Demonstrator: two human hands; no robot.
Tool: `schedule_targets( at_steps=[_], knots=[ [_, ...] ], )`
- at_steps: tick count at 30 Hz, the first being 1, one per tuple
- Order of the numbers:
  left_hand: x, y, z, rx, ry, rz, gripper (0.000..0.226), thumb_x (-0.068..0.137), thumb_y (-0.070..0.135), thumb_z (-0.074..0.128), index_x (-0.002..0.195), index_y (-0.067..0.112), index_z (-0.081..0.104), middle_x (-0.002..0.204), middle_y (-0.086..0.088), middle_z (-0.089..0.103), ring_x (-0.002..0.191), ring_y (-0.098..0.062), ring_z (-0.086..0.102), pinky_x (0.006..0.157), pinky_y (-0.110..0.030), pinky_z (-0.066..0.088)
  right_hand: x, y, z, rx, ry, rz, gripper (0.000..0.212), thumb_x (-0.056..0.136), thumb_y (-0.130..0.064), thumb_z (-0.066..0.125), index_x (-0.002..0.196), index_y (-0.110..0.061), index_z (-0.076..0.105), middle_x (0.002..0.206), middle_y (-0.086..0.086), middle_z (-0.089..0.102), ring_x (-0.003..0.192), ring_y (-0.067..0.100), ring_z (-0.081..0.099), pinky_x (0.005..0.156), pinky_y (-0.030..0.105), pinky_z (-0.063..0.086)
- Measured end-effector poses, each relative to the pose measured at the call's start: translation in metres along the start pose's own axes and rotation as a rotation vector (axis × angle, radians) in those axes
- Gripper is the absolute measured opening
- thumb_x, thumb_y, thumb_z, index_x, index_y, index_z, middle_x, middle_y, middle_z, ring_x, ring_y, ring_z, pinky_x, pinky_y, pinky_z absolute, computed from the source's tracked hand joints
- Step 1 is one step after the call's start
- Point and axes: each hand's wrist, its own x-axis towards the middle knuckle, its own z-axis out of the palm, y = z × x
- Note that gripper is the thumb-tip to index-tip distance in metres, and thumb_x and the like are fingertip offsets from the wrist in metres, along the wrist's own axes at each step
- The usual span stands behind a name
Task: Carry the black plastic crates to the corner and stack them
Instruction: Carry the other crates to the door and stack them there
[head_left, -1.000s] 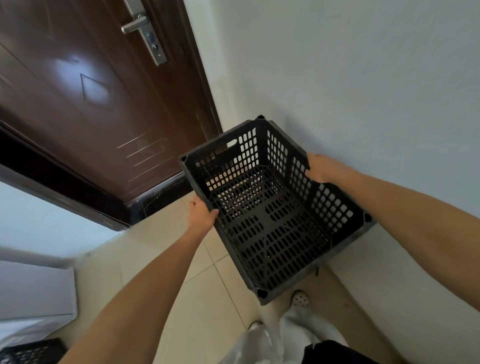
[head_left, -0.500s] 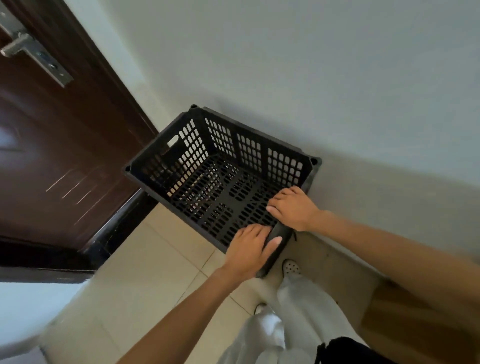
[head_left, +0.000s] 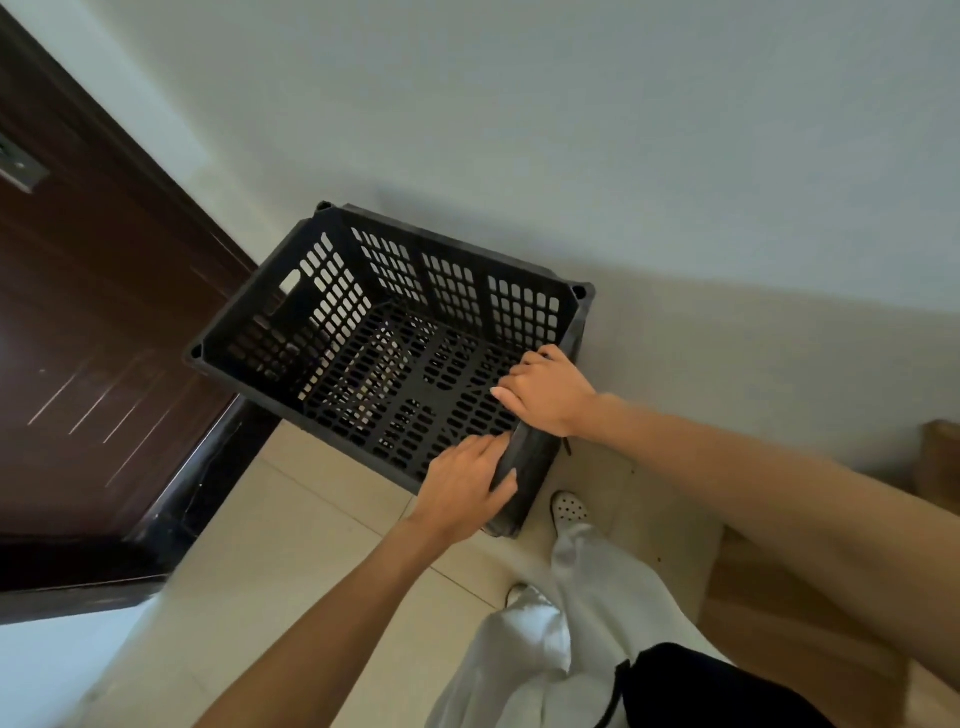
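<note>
A black perforated plastic crate (head_left: 363, 332) sits in the corner between the white wall and the dark door, open side up. It seems to rest on another black crate, of which only an edge (head_left: 519, 499) shows under its near side. My left hand (head_left: 465, 493) grips the near rim close to the front corner, fingers inside the crate. My right hand (head_left: 545, 397) holds the same rim farther along, beside the wall.
A dark brown door (head_left: 104, 338) with a black threshold stands left of the crate. The white wall (head_left: 571, 130) runs behind it. My feet in white shoes (head_left: 569, 512) stand on beige floor tiles (head_left: 291, 545). A brown box (head_left: 940, 462) shows at the right edge.
The crate has come down from mid-air into the corner by the wall. Both hands have shifted from its two long sides to the near rim.
</note>
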Motion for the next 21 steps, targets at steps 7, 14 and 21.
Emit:
schedule_targets(
  at_steps=[7, 14, 21],
  knots=[
    [0.001, -0.004, -0.001, 0.03, -0.033, 0.026, 0.049, 0.094, 0.042, 0.04, 0.133, 0.015, 0.05, 0.113, 0.001, 0.064, 0.103, -0.015, 0.06, 0.08, -0.029, 0.052, 0.008, 0.001, 0.001, -0.05, 0.024, -0.165, 0.061, 0.099, -0.046, 0.013, 0.102, -0.027, 0.071, 0.095, -0.007, 0.071, 0.096, 0.018, 0.059, 0.094, 0.038, 0.036],
    [-0.004, -0.004, 0.002, 0.007, 0.053, 0.028, 0.047, 0.091, 0.042, 0.045, 0.126, 0.014, 0.057, 0.1, 0.002, 0.067, 0.089, -0.013, 0.065, 0.064, -0.027, 0.053, 0.011, 0.001, 0.005, -0.025, 0.098, -0.12, 0.061, 0.099, -0.039, 0.017, 0.068, -0.023, 0.067, 0.072, -0.007, 0.067, 0.07, 0.015, 0.057, 0.076, 0.034, 0.041],
    [-0.004, 0.0, -0.001, -0.001, 0.043, 0.008, 0.047, 0.093, 0.043, 0.042, 0.13, 0.016, 0.052, 0.108, 0.001, 0.067, 0.1, -0.014, 0.064, 0.069, -0.03, 0.055, 0.009, 0.0, -0.001, -0.046, 0.067, -0.122, 0.065, 0.098, -0.043, 0.012, 0.067, -0.023, 0.067, 0.071, -0.005, 0.067, 0.07, 0.017, 0.061, 0.078, 0.037, 0.043]
  ],
)
